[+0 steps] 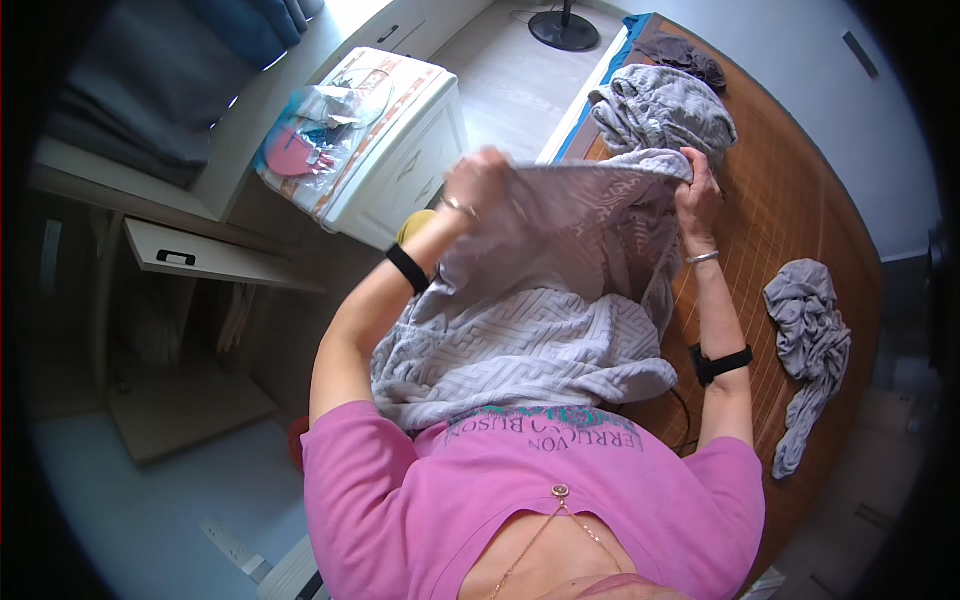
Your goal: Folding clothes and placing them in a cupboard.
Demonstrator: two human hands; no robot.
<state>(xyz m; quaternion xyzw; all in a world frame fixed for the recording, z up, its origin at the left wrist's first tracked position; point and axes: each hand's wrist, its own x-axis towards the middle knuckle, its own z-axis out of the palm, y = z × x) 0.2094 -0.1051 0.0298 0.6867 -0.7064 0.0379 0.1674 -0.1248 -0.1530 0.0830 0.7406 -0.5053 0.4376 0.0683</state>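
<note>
A large grey cloth (517, 337) with a raised maze-like pattern lies across my lap, bunched in folds. Its smoother, brownish-grey inner side faces me where the far part is held up. My left hand (480, 180), blurred, is closed on the far left of this raised edge. At the opposite end, my right hand (697, 199) pinches the edge between thumb and fingers. Between the two hands the edge is stretched out. A crumpled bundle of similar grey patterned cloth (664, 112) lies just beyond my right hand; whether it joins the held piece cannot be told.
A brown mat-covered bed (739, 300) extends along the right, bearing a twisted grey cloth (810, 337) and a dark cloth (679, 56). Left stands a white cabinet (412, 165) with a pink hand fan (292, 154) and clear plastic on top. An open cupboard door (217, 259) juts out.
</note>
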